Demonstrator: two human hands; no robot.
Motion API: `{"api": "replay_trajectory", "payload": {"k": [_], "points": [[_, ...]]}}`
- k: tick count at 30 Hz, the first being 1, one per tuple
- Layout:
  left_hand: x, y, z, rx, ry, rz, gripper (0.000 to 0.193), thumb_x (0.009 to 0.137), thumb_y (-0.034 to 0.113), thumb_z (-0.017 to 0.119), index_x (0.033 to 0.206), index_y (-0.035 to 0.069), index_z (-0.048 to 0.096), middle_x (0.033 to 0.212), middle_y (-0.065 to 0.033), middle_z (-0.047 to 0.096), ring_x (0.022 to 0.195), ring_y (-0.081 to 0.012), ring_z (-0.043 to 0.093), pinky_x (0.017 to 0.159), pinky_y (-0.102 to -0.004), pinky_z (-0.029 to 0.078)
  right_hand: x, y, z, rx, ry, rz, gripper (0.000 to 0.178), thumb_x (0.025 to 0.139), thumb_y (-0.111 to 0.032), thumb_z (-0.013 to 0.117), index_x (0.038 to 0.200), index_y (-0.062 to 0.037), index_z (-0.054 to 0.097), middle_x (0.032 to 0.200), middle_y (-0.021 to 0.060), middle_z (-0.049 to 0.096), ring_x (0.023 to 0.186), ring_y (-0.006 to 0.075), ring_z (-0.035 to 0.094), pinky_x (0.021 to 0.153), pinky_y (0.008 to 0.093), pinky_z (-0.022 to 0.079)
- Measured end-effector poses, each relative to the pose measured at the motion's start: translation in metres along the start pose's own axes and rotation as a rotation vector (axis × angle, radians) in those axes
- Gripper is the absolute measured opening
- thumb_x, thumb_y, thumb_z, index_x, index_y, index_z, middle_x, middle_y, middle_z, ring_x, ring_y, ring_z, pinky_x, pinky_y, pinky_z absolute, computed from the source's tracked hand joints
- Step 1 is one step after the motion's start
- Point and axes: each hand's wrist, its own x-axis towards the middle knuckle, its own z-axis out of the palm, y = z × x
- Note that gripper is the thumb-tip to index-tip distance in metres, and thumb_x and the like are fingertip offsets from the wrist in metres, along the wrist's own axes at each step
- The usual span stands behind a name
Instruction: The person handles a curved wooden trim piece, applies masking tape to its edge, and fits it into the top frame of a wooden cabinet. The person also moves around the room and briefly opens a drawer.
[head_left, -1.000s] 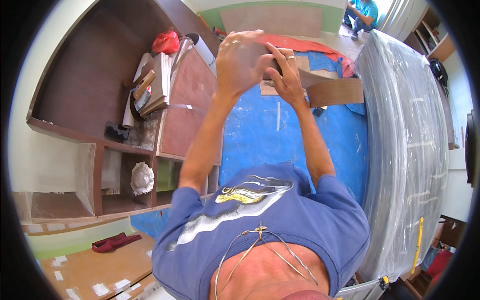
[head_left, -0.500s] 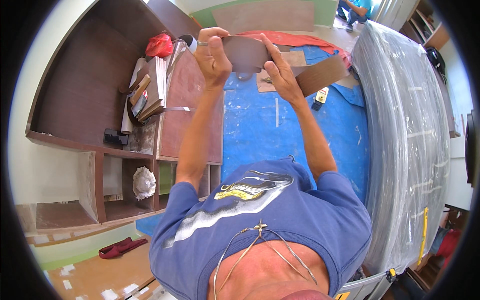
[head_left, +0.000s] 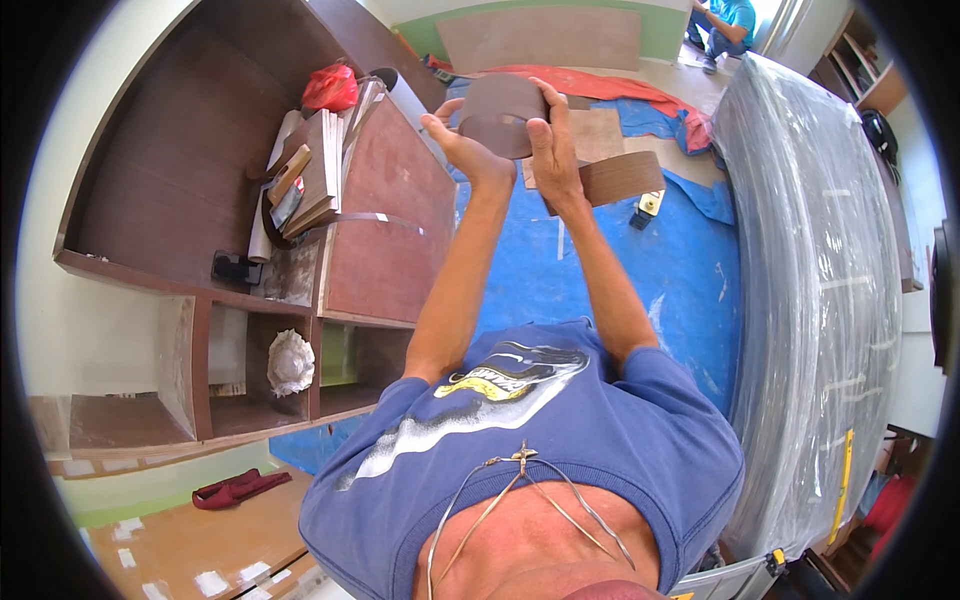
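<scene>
Both my hands are raised in front of me around a loosely wound coil of brown wood-grain edge banding (head_left: pixel 500 108). My left hand (head_left: pixel 472 150) cups the coil's left side, with the thumb away from it and some fingers hidden behind. My right hand (head_left: pixel 555 155) grips the right side, thumb on the near face and fingers running up along the edge. From beside my right wrist a loose end of the banding (head_left: pixel 622 178) curls out to the right.
A blue sheet (head_left: pixel 690 290) covers the floor. On the left, a brown cabinet (head_left: pixel 170 150) holds wood strips (head_left: pixel 318 170), a red plastic bag (head_left: pixel 330 88) and crumpled white paper (head_left: pixel 290 362). A plastic-wrapped bulky item (head_left: pixel 810 300) stands right; a person (head_left: pixel 722 25) crouches far right.
My left hand has moved right and down against the coil, its fingers now spread lower. The coil has shifted slightly right, and the loose end has swung left and curled more.
</scene>
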Motion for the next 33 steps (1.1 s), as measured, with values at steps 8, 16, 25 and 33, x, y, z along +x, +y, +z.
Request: {"api": "replay_trajectory", "payload": {"k": [8,16,25,33], "points": [[0.018,0.026,-0.006,0.923,-0.798,0.935,0.036,0.098,0.043,0.061,0.106,0.009,0.069,0.104,-0.0133,0.07,0.099,-0.0282,0.067,0.086,-0.0376,0.054,0.005,0.009,-0.035,-0.334,-0.157,-0.136,0.061,0.104,-0.047,0.05,0.142,0.0004,0.044,0.123,0.0207,0.054,0.116,0.0344,0.054,0.103,0.0428,0.042],[0.032,0.064,0.013,1.115,-0.886,1.128,0.033,0.093,0.04,0.067,0.101,0.008,0.072,0.093,-0.0119,0.071,0.085,-0.03,0.07,0.073,-0.0371,0.055,0.009,-0.001,-0.05,-0.076,-0.082,-0.018,0.064,0.107,-0.046,0.045,0.153,-0.0031,0.037,0.137,0.016,0.054,0.125,0.0304,0.054,0.11,0.0408,0.039],[0.03,0.065,0.019,0.649,-0.504,0.906,0.071,0.106,0.058,0.031,0.101,0.001,0.072,0.09,-0.0107,0.07,0.083,-0.021,0.066,0.079,-0.033,0.053,-0.002,-0.006,-0.022,0.147,-0.189,0.119,0.062,0.107,-0.046,0.042,0.153,-0.0036,0.039,0.152,0.0192,0.042,0.143,0.0305,0.037,0.119,0.0433,0.028],[0.009,0.04,0.024,0.2,-0.134,0.405,0.081,0.103,0.07,0.017,0.109,0.003,0.062,0.105,-0.0105,0.064,0.101,-0.0251,0.063,0.09,-0.0407,0.055,0.013,-0.016,-0.003,-0.003,-0.084,-0.107,0.079,0.103,-0.06,0.044,0.154,-0.0001,0.032,0.151,0.0196,0.039,0.143,0.0352,0.034,0.119,0.0451,0.025]]}}
